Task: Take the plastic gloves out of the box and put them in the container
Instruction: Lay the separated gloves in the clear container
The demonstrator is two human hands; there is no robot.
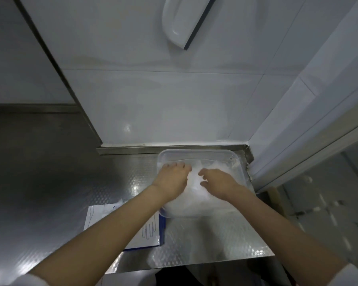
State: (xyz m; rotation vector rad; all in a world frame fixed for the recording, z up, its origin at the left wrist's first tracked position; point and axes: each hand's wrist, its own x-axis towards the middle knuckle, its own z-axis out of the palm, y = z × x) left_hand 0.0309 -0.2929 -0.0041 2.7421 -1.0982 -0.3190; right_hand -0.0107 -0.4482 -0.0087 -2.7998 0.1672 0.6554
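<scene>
Inside the clear container (235, 158), my left hand (172, 181) presses flat on the plastic gloves (194, 190). I cannot tell my right hand's (220, 182) grip. The glove box (151, 237) lies just beside the container's near-left corner.

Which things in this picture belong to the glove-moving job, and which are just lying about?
Job in hand:
plastic gloves, heaped in the clear container
glove box, lying flat
left hand and right hand, both on the gloves

Just there:
steel counter
white wall fixture
</scene>
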